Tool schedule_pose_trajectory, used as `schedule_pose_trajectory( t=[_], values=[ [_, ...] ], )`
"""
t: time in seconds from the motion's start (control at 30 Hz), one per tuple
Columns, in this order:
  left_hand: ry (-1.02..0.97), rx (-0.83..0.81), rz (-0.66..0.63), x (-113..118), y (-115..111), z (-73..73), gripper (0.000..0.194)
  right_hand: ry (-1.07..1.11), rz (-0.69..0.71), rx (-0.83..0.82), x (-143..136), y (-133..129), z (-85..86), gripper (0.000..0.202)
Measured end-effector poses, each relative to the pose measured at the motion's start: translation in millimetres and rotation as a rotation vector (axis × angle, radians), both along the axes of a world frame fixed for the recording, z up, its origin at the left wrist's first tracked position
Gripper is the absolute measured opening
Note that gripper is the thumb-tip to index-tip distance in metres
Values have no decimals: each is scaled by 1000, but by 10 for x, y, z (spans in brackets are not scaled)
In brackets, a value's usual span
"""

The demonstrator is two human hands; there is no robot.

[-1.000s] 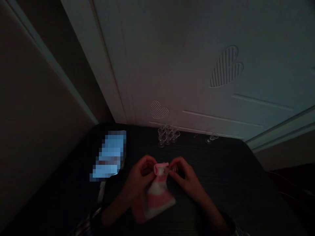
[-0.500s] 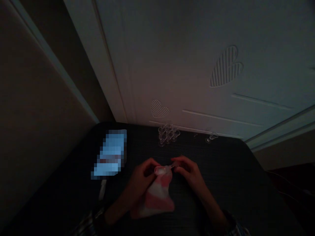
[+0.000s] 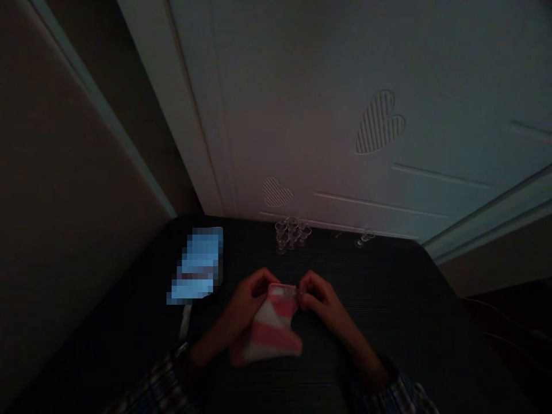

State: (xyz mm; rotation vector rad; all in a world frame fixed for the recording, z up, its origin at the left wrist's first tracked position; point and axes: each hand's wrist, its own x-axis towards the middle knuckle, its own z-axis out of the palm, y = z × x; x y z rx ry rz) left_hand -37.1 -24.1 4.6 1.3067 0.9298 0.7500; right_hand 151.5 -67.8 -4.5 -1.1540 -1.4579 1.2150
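My left hand is closed on the upper left edge of a pink-and-white striped cloth, which hangs down over the dark table. In my right hand, thumb and fingers pinch the end of a small clear stemmed glass. The glass lies against the top edge of the cloth, its outline faint in the dim light. Beyond my hands, several small stemmed glasses stand in a tight cluster. Another small glass is apart from them on the right, leaning or tilted.
A bright, pixelated screen stands at the left on a pale strip-like support. A white panel with embossed hearts rises behind the dark table. A tiny object lies between the glasses. Thin cables run at the far right.
The small glass in my right hand has gone further in against the cloth and shows less. The cloth's top edge is now straighter and spread wider. The whole view has shifted slightly.
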Motion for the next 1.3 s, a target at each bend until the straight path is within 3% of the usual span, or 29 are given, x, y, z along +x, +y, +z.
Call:
schedule_pose_trajectory(
  t=[0.2, 0.47, 0.63, 0.83, 0.93, 1.07, 1.3],
  values=[
    [2, 118, 6, 16, -61, -33, 11, -54, 2, 79, 16, 11, -27, 24],
    [59, 301, 57, 23, -217, 46, 12, -46, 8, 136, -48, -47, -32, 41],
    [47, 396, 94, 26, -252, -65, 14, -141, -99, 232, -103, -115, -96, 43],
    [3, 510, 38, 5, -188, -169, 18, -304, -222, 361, -122, -142, -136, 41],
    [47, 528, -18, -34, -117, -193, 21, -193, -207, 378, -180, -166, -166, 37],
    [71, 445, -57, -102, -68, -209, 26, 19, -74, 319, -248, -224, -206, 32],
    [-46, 319, -75, -153, -113, -180, 32, 52, 22, 262, -197, -271, -145, 28]
  ],
)
